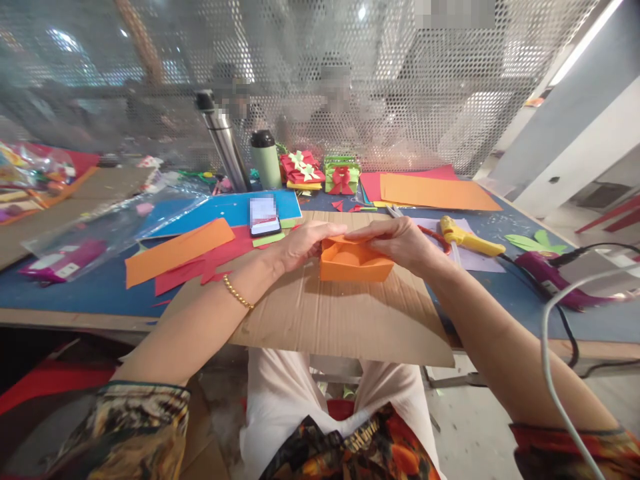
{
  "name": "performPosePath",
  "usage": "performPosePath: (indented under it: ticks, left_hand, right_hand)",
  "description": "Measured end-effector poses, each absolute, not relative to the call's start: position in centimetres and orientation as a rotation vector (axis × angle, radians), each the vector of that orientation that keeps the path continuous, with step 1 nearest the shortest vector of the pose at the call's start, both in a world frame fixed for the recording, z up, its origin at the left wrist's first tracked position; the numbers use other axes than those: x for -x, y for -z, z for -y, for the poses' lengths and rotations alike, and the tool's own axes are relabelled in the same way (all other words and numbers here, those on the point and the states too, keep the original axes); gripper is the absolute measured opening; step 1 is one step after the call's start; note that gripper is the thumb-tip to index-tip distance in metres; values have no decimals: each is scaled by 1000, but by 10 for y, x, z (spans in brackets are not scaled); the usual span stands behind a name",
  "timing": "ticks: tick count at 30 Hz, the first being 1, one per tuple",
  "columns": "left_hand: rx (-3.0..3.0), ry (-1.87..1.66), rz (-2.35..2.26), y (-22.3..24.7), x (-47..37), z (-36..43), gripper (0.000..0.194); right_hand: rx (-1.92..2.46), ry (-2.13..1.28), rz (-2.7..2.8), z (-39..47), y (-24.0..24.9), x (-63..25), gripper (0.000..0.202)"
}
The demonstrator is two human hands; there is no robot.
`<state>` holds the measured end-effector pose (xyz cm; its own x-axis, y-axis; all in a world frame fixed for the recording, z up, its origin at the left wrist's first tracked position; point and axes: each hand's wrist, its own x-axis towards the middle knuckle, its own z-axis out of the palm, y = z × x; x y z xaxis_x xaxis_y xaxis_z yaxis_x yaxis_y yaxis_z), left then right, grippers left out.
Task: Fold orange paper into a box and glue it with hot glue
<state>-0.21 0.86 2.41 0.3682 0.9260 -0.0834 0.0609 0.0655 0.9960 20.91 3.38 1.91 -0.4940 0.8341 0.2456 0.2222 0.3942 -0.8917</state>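
An open-topped orange paper box (pixel 356 268) stands on the brown cardboard sheet (pixel 325 317). At its back left corner is my left hand (pixel 306 243), closed on the box's far edge. My right hand (pixel 403 243) is closed over the back right part, fingers pointing left along the far wall. The fingertips of both hands come close together at the back edge. Part of the far wall and the right side is hidden behind my fingers.
Behind are a phone (pixel 265 217), a steel flask (pixel 226 143), a green bottle (pixel 267 160) and a small green box with a red bow (pixel 342 177). A yellow glue gun (pixel 470 238) and scissors lie at the right. Orange strips (pixel 180 252) lie left.
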Motion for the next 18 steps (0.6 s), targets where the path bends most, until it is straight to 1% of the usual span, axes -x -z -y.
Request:
performPosePath:
  ticks: [3,5,8,12,18]
  left_hand:
    - [-1416,-824,-1052,-23,2,-8,34]
    - [-1440,-802,-1072,-22,2,-8,36]
    - [-1435,-790,-1072,-24,2,-7,33]
    - [-1432,-803,-1084,-27,1,-5,29]
    - [-1417,-806,-1130,-27,-1,-6,17]
  right_hand:
    - [889,-1107,1940,-33,-19,-208,29]
    - [890,-1106,1945,-33,-20,-208,28]
    - [904,-1104,1946,-31,-21,-208,27]
    - [926,-1076,1956,-31,-22,-208,22]
    - [918,-1034,2047,-32,-22,-209,19]
